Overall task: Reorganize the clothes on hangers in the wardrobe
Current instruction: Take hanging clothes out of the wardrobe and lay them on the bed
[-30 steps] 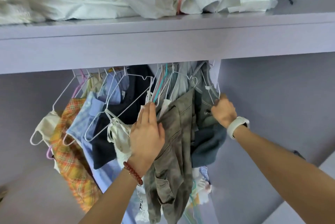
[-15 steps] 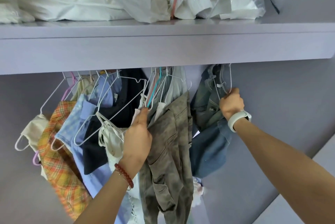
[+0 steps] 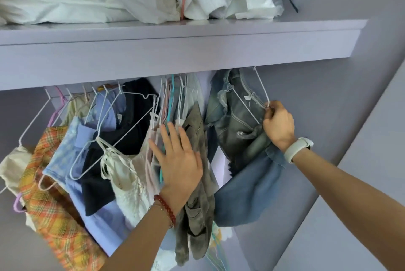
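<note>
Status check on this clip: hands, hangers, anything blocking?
Left hand flat on the olive trousers. Right hand has a grip on the denim's white hanger. Gap open between the denim and the rest. Nothing blocking.

left hand (image 3: 178, 162): fingers straight, spread, palm forward | right hand (image 3: 278, 125): fingers curled, pinching | both arms raised

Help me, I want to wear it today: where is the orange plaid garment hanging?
In the head view, the orange plaid garment hangs at the left end of the row, between a cream top and a light blue shirt.
</note>
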`<state>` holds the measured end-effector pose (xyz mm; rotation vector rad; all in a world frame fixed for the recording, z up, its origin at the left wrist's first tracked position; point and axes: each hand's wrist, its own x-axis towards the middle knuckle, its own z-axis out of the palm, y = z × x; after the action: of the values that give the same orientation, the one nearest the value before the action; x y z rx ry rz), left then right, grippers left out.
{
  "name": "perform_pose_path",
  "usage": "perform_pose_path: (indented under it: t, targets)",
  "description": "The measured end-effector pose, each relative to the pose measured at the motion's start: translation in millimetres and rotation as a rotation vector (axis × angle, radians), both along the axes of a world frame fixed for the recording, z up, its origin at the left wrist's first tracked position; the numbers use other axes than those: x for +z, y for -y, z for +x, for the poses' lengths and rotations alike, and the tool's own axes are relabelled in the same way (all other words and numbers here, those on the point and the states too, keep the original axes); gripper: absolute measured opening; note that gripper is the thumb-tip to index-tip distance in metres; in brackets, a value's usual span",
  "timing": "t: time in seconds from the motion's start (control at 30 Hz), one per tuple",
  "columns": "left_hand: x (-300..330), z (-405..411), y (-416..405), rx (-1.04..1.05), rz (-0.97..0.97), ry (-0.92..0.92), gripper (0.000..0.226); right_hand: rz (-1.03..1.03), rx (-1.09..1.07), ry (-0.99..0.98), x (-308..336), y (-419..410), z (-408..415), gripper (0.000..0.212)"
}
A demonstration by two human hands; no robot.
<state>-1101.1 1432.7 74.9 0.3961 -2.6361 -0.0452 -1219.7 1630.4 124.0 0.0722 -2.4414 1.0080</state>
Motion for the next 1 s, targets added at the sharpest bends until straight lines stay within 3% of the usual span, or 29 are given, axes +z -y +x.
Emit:
perform_pose_path:
  t: [0.1, 0.27, 0.37, 0.5, 0.63, 0.8, 0.9, 1.0]
  targets:
    - [-3.3, -6.6, -17.0, -0.049, -0.054, 0.069, 0.075, 0.014, 0.001, 0.007, -13.5, -14.5, 25.5, 0.024]
    - [3.4, -15.8, -35.2, -0.174, 0.02, 0.155, 0.075, 0.029, -0.017, 0.032, -56.2, -62.6, 91.6, 0.018]
    - [5.0, -11.8, -47.1, -0.27, 0.086, 0.084, 0.071, 0.056, -0.05, 0.063, -67.1, -95.7, 131.4, 0.015]
    - [-2.8, 0.9, -85.5, -0.604, 0.043, -0.033, 0.068, 0.168, -0.131, 0.077, -73.3, -138.3, 201.0, 0.012]
    - [-28.1, 19.7, -139.4, -0.913, -0.003, 0.136, 0.057, 0.289, -0.195, 0.113, -79.4, -176.7, 295.4, 0.011]
    - [-76.0, 79.8, -200.0, -1.4, 0.202, 0.401, 0.02, 0.446, -0.381, 0.179, -95.2, -217.3, 423.1, 0.011]
    - [-91.3, 135.0, -238.7, -1.557, 0.391, 0.509, 0.031, 0.44, -0.579, 0.236, -109.7, -243.9, 490.4, 0.011]
    - [-93.5, 183.7, -277.1, -1.626, 0.553, 0.502, 0.022, 0.408, -0.918, 0.267, -130.9, -256.9, 549.8, 0.025]
